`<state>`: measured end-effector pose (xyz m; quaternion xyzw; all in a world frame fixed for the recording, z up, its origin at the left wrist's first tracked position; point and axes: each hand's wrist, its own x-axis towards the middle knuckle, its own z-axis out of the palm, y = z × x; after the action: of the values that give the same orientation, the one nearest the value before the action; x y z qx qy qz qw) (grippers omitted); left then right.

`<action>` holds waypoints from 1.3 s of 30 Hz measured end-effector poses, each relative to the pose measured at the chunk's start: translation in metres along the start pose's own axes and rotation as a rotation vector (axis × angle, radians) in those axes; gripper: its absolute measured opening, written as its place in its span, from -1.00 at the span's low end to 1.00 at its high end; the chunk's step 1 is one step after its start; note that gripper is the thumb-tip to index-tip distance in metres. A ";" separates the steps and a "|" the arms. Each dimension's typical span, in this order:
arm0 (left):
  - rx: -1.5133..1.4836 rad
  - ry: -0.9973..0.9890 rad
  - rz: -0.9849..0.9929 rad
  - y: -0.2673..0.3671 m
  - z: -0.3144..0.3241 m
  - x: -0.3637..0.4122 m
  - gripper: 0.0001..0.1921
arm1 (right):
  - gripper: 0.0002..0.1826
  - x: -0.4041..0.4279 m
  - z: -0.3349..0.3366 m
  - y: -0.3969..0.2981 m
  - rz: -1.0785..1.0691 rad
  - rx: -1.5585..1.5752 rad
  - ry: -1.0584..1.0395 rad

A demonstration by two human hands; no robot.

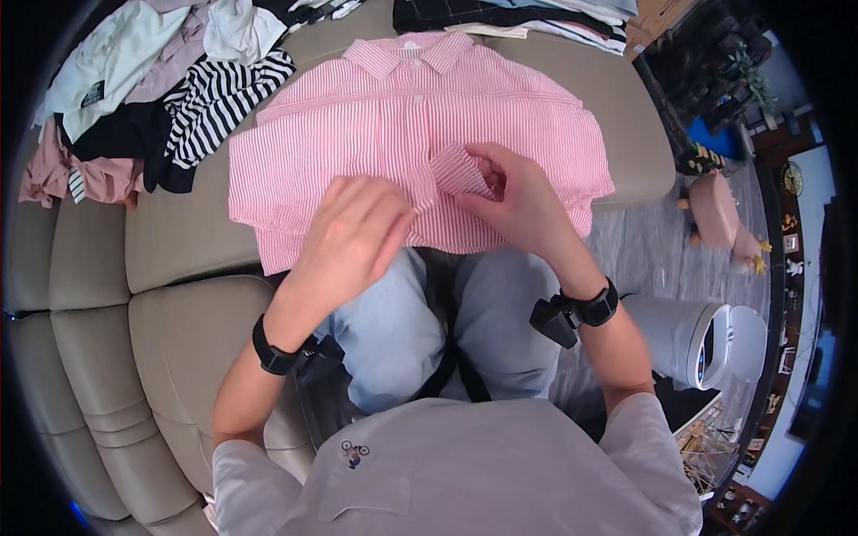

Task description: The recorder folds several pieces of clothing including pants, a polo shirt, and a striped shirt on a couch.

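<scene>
A pink-and-white striped shirt [402,127] lies spread over the sofa seat before me, its collar at the far end and its near edge by my knees. My right hand [513,194] pinches a folded flap of the striped cloth [462,171], lifted a little off the shirt's front. My left hand [358,231] is bent over the shirt's near left part, its fingertips at the cloth near the front placket; most of its fingers are hidden from above, so its hold cannot be told.
Heaped garments [201,100] lie on the sofa at the far left, and a stack of folded clothes [509,17] at the far side. Sofa backrests [87,362] run along the left. On the floor to the right stand a white bin [677,338] and a pink stool [714,211].
</scene>
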<state>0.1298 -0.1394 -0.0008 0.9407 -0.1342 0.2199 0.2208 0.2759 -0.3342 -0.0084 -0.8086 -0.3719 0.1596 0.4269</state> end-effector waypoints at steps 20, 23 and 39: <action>-0.055 -0.004 -0.086 -0.005 -0.028 -0.020 -0.63 | -0.64 -0.057 0.022 -0.007 -0.389 -0.151 0.027; 0.005 -0.087 -0.070 -0.006 -0.033 -0.026 -0.56 | -0.59 -0.057 0.017 -0.001 -0.413 -0.191 0.048; 0.090 -0.103 0.006 0.021 0.024 -0.004 -0.69 | -0.39 -0.061 -0.020 0.011 -0.348 -0.248 0.111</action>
<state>0.1278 -0.1680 -0.0140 0.9593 -0.1382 0.1777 0.1706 0.2511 -0.3946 -0.0089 -0.7862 -0.4985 -0.0079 0.3651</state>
